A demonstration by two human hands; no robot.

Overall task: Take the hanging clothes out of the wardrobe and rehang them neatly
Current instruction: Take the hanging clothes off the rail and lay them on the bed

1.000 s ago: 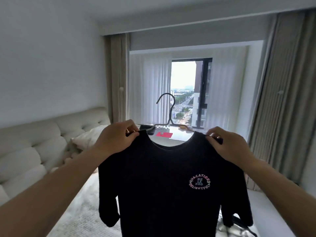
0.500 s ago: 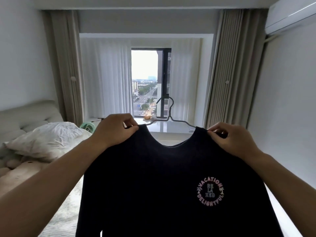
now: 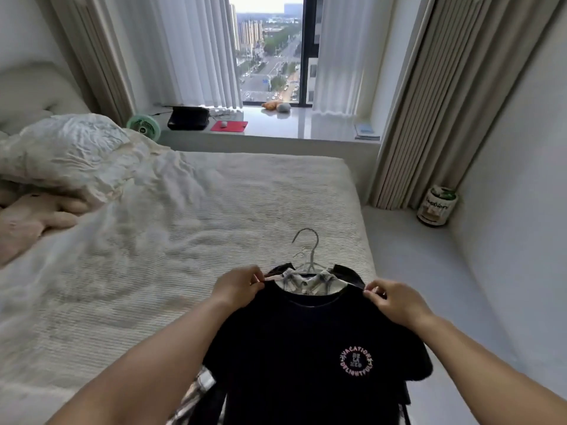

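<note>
A: Head view, nearest first. Black T-shirt (image 3: 310, 348) held out over the near right corner of the bed (image 3: 153, 240). Left hand (image 3: 237, 289) pinches the left shoulder seam, right hand (image 3: 395, 302) pinches the right one; both clenched on cloth.

B: Is it on a hanger?

A: A wire hanger (image 3: 308, 250) pokes up just beyond the collar, but I judge it belongs to the patterned garment (image 3: 310, 282) lying underneath. More clothes are piled below that.

B: Risk?

A: Laid on that pile, the shirt could hide the hook or snag on it. The pinches are light too, so one seam slipping would drop a shoulder and crease it. The pile sits at the bed's edge; a sleeve could slide to the floor.

B: Any writing?

A: Chest print, a pink ring: "VACATIONS" on top, "DELIGHTFUL" below; the centre letters I can't make out. Farther right, a jar (image 3: 437, 207) by the curtain has a label too blurred to read. Far sill (image 3: 331, 124): a green fan (image 3: 144, 127), a red mat (image 3: 228, 125), no text legible.
</note>
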